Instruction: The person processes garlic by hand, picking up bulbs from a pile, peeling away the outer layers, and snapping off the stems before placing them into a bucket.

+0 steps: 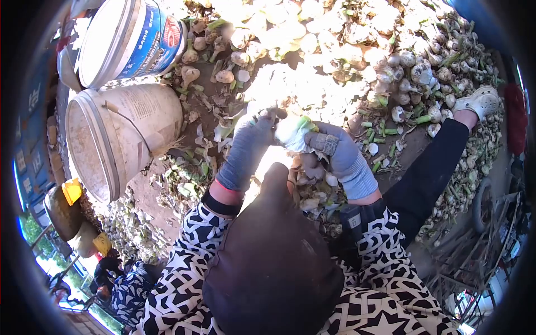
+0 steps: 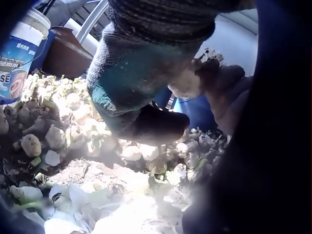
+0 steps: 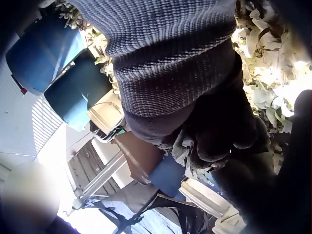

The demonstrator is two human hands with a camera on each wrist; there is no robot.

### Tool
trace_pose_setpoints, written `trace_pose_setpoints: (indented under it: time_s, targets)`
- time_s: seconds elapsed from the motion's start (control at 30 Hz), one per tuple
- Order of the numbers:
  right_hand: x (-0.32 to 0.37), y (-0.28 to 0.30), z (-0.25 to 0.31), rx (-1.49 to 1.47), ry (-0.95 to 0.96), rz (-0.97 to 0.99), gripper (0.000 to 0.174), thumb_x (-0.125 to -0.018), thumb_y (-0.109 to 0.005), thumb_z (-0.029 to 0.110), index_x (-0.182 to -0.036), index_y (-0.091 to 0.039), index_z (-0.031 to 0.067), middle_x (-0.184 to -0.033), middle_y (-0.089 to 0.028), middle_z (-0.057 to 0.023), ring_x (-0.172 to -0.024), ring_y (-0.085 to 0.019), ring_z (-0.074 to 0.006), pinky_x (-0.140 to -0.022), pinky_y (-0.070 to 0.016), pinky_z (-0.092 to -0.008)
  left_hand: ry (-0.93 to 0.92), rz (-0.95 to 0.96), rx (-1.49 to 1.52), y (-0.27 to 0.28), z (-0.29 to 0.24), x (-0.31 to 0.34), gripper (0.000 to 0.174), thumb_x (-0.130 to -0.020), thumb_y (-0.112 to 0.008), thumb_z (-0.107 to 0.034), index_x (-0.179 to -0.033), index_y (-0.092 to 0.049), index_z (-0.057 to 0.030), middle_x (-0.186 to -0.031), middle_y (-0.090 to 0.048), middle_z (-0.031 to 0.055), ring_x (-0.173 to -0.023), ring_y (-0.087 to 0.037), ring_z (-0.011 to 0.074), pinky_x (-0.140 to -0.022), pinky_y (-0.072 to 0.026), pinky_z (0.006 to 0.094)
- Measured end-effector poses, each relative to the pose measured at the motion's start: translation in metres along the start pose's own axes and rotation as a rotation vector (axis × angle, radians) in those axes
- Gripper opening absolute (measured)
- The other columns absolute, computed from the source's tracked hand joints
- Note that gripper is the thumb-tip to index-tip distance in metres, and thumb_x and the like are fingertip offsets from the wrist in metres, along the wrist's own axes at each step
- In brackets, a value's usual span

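Note:
A whitish garlic bulb (image 1: 291, 133) with loose pale-green peel is between two grey-gloved hands in the head view. The left hand (image 1: 245, 144) grips its left side with bent fingers. On its other side the right hand (image 1: 339, 153) pinches the peel, fingers curled. In the left wrist view the left hand (image 2: 141, 83) is close up, with a pale bulb (image 2: 186, 84) by its fingers. Crumpled peel (image 3: 183, 150) shows at the fingers of the right hand (image 3: 195, 112) in the right wrist view; the bulb is hidden there.
Garlic bulbs (image 1: 391, 72) lie heaped ahead and to the right, with cut stems and peel around. Two buckets stand at left: one blue-labelled (image 1: 148, 42), one plain white (image 1: 137, 114) tipped on its side. An outstretched leg (image 1: 427, 167) in dark trousers borders the right.

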State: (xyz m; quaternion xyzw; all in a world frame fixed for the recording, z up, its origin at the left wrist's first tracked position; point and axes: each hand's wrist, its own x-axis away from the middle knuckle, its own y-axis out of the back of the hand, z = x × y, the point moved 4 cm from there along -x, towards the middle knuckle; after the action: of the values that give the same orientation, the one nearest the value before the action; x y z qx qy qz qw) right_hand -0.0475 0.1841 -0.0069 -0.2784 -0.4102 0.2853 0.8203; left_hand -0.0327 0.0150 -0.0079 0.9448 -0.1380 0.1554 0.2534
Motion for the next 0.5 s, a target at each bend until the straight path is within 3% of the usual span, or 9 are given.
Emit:
trace_pose_setpoints:
  time_s: [0.07,0.1,0.13,0.2,0.27,0.33,0.4,0.47,0.5]
  targets:
    - [-0.006,0.004,-0.004,0.013,0.035,-0.009,0.023,-0.094,-0.055,0.016,-0.101,-0.064,-0.0035,-0.075,-0.063,-0.0048,-0.062,-0.058,-0.0097,-0.056,-0.0469,-0.0242,0.274,-0.122,0.631,0.002,-0.008,0.012,0.047,-0.103,-0.034,-0.039,-0.117,-0.059,-0.0012,-0.103,-0.067,0.0050,-0.093,-0.063,0.0115,-0.079,-0.0510,0.0296]
    - [-0.008,0.003,-0.007,0.093,0.024,-0.040,0.022,-0.094,-0.055,0.016,-0.101,-0.063,-0.0036,-0.074,-0.063,-0.0052,-0.059,-0.057,-0.0106,-0.053,-0.0464,-0.0251,0.153,-0.101,0.625,-0.002,-0.025,0.020,0.049,-0.103,-0.035,-0.040,-0.122,-0.057,-0.0010,-0.113,-0.063,0.0093,-0.098,-0.061,0.0127,-0.083,-0.0507,0.0292]
    - [-0.008,0.002,-0.012,0.172,0.008,-0.072,0.022,-0.094,-0.055,0.016,-0.101,-0.063,-0.0038,-0.073,-0.062,-0.0057,-0.057,-0.057,-0.0114,-0.050,-0.0459,-0.0260,-0.088,-0.152,0.362,0.001,-0.037,0.023,0.044,-0.102,-0.040,-0.037,-0.122,-0.056,-0.0016,-0.120,-0.059,0.0112,-0.104,-0.058,0.0122,-0.083,-0.0508,0.0295]
    - [-0.007,-0.004,-0.021,-0.010,-0.028,-0.002,0.022,-0.093,-0.055,0.015,-0.103,-0.061,-0.0041,-0.072,-0.061,-0.0071,-0.055,-0.056,-0.0128,-0.047,-0.0449,-0.0273,0.161,-0.050,0.736,-0.005,-0.039,0.028,0.038,-0.101,-0.044,-0.034,-0.119,-0.055,-0.0027,-0.120,-0.057,0.0095,-0.105,-0.055,0.0126,-0.081,-0.0510,0.0283]
    - [-0.007,-0.013,-0.024,-0.344,-0.088,0.147,0.022,-0.092,-0.054,0.012,-0.106,-0.057,-0.0047,-0.070,-0.059,-0.0099,-0.051,-0.054,-0.0157,-0.041,-0.0429,-0.0300,0.168,-0.039,0.748,-0.013,-0.023,0.028,0.035,-0.100,-0.047,-0.032,-0.119,-0.054,-0.0031,-0.116,-0.058,0.0089,-0.102,-0.056,0.0126,-0.080,-0.0510,0.0272]
    - [-0.001,0.006,-0.035,-0.407,-0.043,0.218,0.024,-0.092,-0.053,0.012,-0.108,-0.055,-0.0058,-0.071,-0.057,-0.0102,-0.050,-0.053,-0.0163,-0.041,-0.0428,-0.0304,0.163,-0.024,0.753,-0.013,-0.015,0.024,0.031,-0.099,-0.050,-0.029,-0.118,-0.053,-0.0036,-0.113,-0.058,0.0082,-0.100,-0.057,0.0127,-0.079,-0.0511,0.0261]
    - [0.013,0.031,-0.041,-0.358,0.033,0.054,0.029,-0.092,-0.053,0.012,-0.112,-0.054,-0.0077,-0.078,-0.062,-0.0134,-0.051,-0.056,-0.0176,-0.042,-0.0452,-0.0328,-0.004,-0.063,0.316,-0.003,-0.022,0.023,0.027,-0.098,-0.054,-0.022,-0.117,-0.053,-0.0044,-0.109,-0.059,0.0087,-0.094,-0.058,0.0130,-0.079,-0.0516,0.0256]
    - [0.035,0.034,-0.044,-0.410,0.042,0.021,0.033,-0.092,-0.053,0.014,-0.117,-0.053,-0.0083,-0.084,-0.063,-0.0152,-0.058,-0.059,-0.0193,-0.048,-0.0492,-0.0334,0.017,-0.038,0.319,-0.007,-0.009,0.019,0.029,-0.097,-0.055,-0.024,-0.119,-0.053,-0.0047,-0.109,-0.060,0.0106,-0.097,-0.060,0.0169,-0.080,-0.0527,0.0268]
    - [0.045,0.037,-0.046,-0.460,0.041,-0.015,0.038,-0.091,-0.054,0.015,-0.121,-0.051,-0.0089,-0.090,-0.065,-0.0169,-0.064,-0.063,-0.0210,-0.054,-0.0531,-0.0339,-0.153,-0.109,0.305,-0.008,-0.011,0.019,0.032,-0.098,-0.053,-0.027,-0.119,-0.053,-0.0041,-0.112,-0.060,0.0124,-0.100,-0.061,0.0202,-0.080,-0.0533,0.0280]
